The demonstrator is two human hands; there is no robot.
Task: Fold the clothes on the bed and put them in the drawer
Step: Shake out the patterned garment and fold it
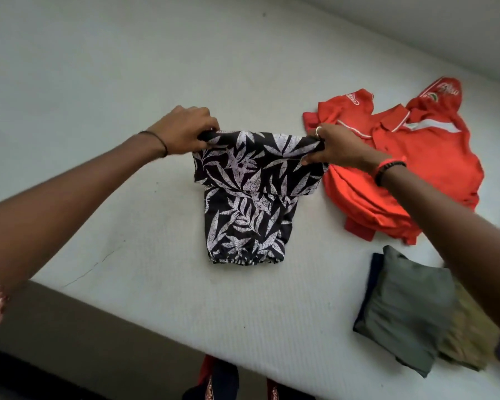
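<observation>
Beyond left forearm [55, 203], lower left: gripping leaf-print garment [248, 197] by top corners with left hand [185, 131] and right hand [338, 145], centre frame. Keep taut; lower evenly onto hem.

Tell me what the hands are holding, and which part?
Both hold the black leaf-print garment by its far edge: the left hand grips the left corner, the right hand the right corner.

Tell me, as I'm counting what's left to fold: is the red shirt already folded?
No, the red shirt lies spread out and rumpled on the bed, collar and sleeves splayed, beside the leaf-print garment.
</observation>
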